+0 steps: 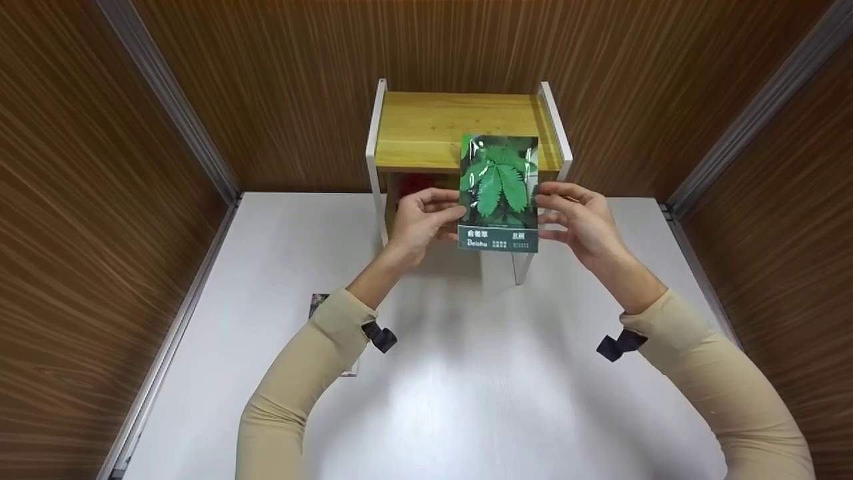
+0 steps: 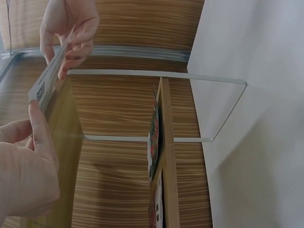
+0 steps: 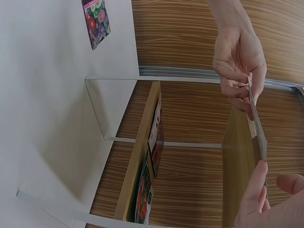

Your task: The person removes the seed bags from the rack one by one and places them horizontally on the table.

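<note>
A seed packet [image 1: 498,187] with a green serrated leaf on its front is held upright before the upper board of a small shelf [image 1: 460,120]. My left hand [image 1: 423,223] pinches its left edge, thumb on the front. At the opposite edge, my right hand [image 1: 580,217] holds it with the fingers. Seen edge-on in the left wrist view, the packet [image 2: 49,81] shows a printed code on its back. In the right wrist view it is a thin strip [image 3: 256,121] between both hands.
Two other packets, one with red flowers [image 2: 153,137] and one partly cut off [image 2: 158,199], lie on the shelf's lower board. White metal frames [image 1: 374,133] form its sides. A flower packet [image 3: 97,21] lies on the white table [image 1: 480,400], mostly under my left forearm. Wood-grain walls surround the table.
</note>
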`<state>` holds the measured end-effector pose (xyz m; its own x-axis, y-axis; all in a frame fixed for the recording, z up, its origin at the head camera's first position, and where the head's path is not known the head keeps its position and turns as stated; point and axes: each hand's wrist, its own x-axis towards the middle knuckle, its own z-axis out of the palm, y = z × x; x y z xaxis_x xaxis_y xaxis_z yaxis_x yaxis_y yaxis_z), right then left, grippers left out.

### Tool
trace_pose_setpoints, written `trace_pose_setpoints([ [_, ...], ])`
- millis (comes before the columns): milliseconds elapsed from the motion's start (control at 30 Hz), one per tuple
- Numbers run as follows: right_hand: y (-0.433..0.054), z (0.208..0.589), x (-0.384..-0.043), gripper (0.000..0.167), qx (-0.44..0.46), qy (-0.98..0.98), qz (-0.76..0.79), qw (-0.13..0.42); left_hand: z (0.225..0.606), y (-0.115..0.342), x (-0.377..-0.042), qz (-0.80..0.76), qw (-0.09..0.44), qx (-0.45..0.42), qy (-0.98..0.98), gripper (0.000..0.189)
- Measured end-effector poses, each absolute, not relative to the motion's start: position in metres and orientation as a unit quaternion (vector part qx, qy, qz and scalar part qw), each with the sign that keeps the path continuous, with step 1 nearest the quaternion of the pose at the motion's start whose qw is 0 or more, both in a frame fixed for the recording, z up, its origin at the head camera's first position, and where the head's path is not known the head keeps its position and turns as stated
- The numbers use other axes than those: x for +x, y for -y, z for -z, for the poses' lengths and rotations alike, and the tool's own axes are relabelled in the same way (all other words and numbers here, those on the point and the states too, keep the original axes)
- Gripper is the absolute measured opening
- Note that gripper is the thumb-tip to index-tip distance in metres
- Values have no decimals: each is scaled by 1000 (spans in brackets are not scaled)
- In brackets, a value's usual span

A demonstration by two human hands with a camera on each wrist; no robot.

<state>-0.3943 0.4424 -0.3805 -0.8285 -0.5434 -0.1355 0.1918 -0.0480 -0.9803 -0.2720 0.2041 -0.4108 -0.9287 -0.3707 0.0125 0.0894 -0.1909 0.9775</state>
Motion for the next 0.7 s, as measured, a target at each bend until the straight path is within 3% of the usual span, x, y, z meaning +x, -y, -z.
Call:
trace_pose_setpoints([
  [700, -435, 384, -393, 35, -142, -668, 691, 236, 411, -204, -268, 751, 147, 101, 636, 27],
])
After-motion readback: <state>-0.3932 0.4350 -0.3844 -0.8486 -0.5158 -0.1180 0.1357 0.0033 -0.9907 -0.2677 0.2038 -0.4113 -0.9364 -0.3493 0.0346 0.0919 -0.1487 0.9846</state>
